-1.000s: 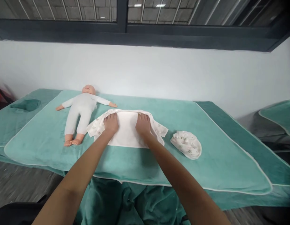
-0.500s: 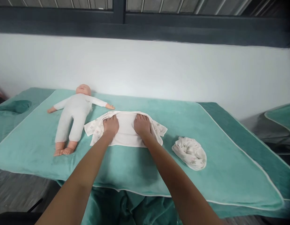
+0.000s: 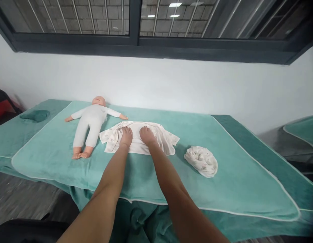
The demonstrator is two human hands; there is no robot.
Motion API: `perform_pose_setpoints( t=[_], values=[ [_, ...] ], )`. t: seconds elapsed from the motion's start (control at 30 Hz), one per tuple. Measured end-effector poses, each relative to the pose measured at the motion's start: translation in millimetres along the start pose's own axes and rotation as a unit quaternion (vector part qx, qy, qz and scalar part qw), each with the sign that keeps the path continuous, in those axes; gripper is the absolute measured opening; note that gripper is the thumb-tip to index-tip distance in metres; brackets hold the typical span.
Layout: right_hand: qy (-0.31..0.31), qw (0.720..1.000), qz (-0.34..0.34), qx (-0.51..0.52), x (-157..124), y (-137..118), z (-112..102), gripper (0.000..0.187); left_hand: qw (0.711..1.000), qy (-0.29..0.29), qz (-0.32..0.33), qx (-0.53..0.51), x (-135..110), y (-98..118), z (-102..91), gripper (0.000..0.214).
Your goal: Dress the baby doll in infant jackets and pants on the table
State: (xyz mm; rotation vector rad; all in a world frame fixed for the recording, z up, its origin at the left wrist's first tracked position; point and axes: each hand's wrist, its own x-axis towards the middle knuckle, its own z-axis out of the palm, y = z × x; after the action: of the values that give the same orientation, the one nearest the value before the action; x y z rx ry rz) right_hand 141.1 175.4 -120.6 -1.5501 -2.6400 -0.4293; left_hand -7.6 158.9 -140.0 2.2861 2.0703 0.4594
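Note:
A small white printed baby garment [image 3: 161,136] lies spread on a teal towel [image 3: 222,189] that covers the table. My left hand [image 3: 126,136] and my right hand [image 3: 146,135] both press flat on its plain white middle, fingers stretched out, close side by side. A baby doll [image 3: 92,121] in a white suit lies on its back just left of the garment, arms out, feet toward me. A second printed white cloth [image 3: 201,161] sits bunched up to the right of my right hand.
A dark teal folded cloth [image 3: 34,115] lies at the far left of the table. A white wall runs behind the table under a dark-framed window [image 3: 136,37]. Another teal-covered surface [image 3: 303,130] shows at the right edge.
My two hands have slid closer together on the middle of the garment. The camera view has tilted up slightly.

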Motion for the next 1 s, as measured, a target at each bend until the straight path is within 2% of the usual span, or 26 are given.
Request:
perform_pose_setpoints(
  t=[0.27, 0.53, 0.77, 0.87, 1.0],
  values=[
    [0.007, 0.997, 0.025, -0.077, 0, -11, 5, 0.044, 0.982, 0.047, -0.054, -0.175, -9, -2, 17.7, 0.054],
    [0.001, 0.988, 0.048, -0.145, -5, -18, 8, 0.042, 0.915, 0.109, -0.092, -0.377, -31, 0, 3.9, 0.060],
    [-0.044, 0.983, 0.054, -0.172, -16, -16, 7, 0.038, 0.868, 0.142, -0.121, -0.461, -43, 7, -5.8, 0.067],
    [-0.070, 0.982, 0.060, -0.166, -20, -15, 6, 0.032, 0.865, 0.146, -0.125, -0.463, -47, 7, -8.0, 0.068],
    [-0.093, 0.981, 0.078, -0.153, -26, -14, 2, 0.026, 0.884, 0.144, -0.120, -0.429, -53, 5, -8.9, 0.066]
  ],
)
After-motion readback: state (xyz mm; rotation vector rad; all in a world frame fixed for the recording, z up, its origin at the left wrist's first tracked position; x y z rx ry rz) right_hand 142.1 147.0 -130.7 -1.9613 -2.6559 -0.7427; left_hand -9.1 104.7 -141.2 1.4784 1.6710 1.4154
